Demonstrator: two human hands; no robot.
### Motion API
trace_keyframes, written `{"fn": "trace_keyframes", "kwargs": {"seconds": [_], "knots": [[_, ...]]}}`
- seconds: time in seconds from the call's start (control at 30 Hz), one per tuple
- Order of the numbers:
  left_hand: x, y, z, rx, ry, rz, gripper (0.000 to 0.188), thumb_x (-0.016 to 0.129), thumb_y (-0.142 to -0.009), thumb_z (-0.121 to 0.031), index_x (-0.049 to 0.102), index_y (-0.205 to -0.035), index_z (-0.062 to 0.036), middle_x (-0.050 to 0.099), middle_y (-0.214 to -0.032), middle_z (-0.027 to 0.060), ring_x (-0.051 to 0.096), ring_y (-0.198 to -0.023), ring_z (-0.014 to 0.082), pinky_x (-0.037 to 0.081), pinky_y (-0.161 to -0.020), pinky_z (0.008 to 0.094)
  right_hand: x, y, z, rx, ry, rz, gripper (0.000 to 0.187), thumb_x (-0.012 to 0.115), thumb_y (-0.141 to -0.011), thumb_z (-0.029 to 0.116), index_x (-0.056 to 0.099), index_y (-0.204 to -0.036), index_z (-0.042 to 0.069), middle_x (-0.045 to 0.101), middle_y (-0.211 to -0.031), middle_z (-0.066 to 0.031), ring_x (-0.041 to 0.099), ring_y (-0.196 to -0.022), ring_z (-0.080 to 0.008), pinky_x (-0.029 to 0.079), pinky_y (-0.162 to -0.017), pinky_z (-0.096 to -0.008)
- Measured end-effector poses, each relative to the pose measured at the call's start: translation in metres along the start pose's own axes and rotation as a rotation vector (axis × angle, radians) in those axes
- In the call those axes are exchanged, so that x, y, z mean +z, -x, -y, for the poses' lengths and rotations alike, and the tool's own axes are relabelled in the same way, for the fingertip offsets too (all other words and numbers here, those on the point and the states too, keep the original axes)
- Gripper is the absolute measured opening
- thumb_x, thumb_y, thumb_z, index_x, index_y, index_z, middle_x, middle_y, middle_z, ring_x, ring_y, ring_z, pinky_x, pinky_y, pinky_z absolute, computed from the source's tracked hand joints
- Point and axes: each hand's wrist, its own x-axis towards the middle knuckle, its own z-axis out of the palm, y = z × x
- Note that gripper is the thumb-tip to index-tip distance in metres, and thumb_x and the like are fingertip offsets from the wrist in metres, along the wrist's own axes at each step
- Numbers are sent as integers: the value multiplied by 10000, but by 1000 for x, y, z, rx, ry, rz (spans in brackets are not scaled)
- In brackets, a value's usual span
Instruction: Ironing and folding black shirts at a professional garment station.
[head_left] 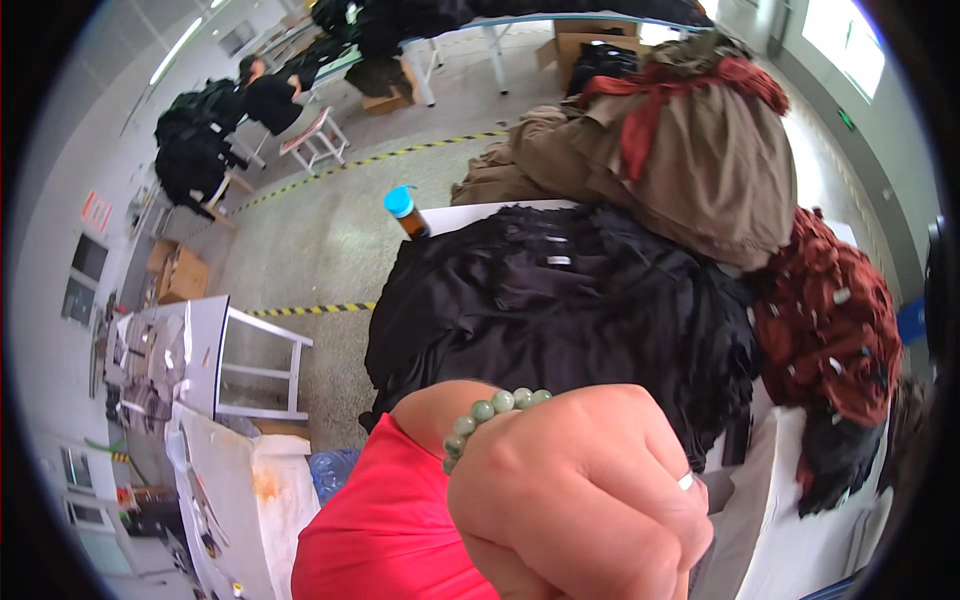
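My left hand (580,490) is raised very close in front of me, with a green bead bracelet (503,401) at its wrist and a ring (685,482) on one finger. Its fingers are curled in; whatever they hold, if anything, is hidden behind the knuckles. The bent arm in a red sleeve (395,525) comes in from the lower left. Beyond the hand, black garments (560,310) lie spread in a layered stack on a white table (460,216). The hand covers part of that stack's near edge. My right hand is not in view.
A bottle with a blue lid (400,202) stands at the table's far left corner. Brown garments (690,150) are heaped beyond, rust-red ones (835,310) at right. A white-legged table (225,350) stands left. Farther off, a person in black (272,100) sits beside dark clothes.
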Motion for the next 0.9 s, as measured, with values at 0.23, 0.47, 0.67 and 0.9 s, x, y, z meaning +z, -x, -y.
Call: {"fn": "trace_keyframes", "kwargs": {"seconds": [0.23, 0.47, 0.67, 0.9], "knots": [[138, -55, 40, -47, 188, 141, 190, 672, -977, -97, 679, -837, 31, 621, -726, 93, 613, -521, 184, 475, -447, 259, -73, 61, -58, 38, -15, -62, 142, 638, -965, 67, 699, -1071, -6, 712, -982, -114, 693, -867, -196, 552, -783, -311], [318, -78, 95, -118, 325, 148, 291, 516, -1045, -196, 677, -900, -2, 661, -828, 100, 656, -706, 248, 510, -535, 328, -167, 177, -195, 245, -172, -266, 145, 636, -970, 74, 701, -1063, -17, 727, -960, -105, 688, -856, -165, 549, -791, -301], [400, -111, 127, -558, 205, 275, 341, 465, -1070, -206, 661, -879, -3, 652, -816, 89, 641, -665, 248, 524, -561, 341, -218, 264, -300, 379, -339, -494, 146, 645, -947, 67, 715, -1035, -26, 735, -945, -75, 670, -844, -117, 546, -785, -280], [500, -145, 105, -460, 88, 138, 207, 548, -1007, -135, 652, -1062, 36, 671, -991, 122, 683, -742, 257, 532, -567, 294, -212, 335, -345, 824, -470, -513, 172, 671, -899, 100, 753, -1013, 0, 723, -851, -42, 665, -777, -119, 542, -711, -263]]}}
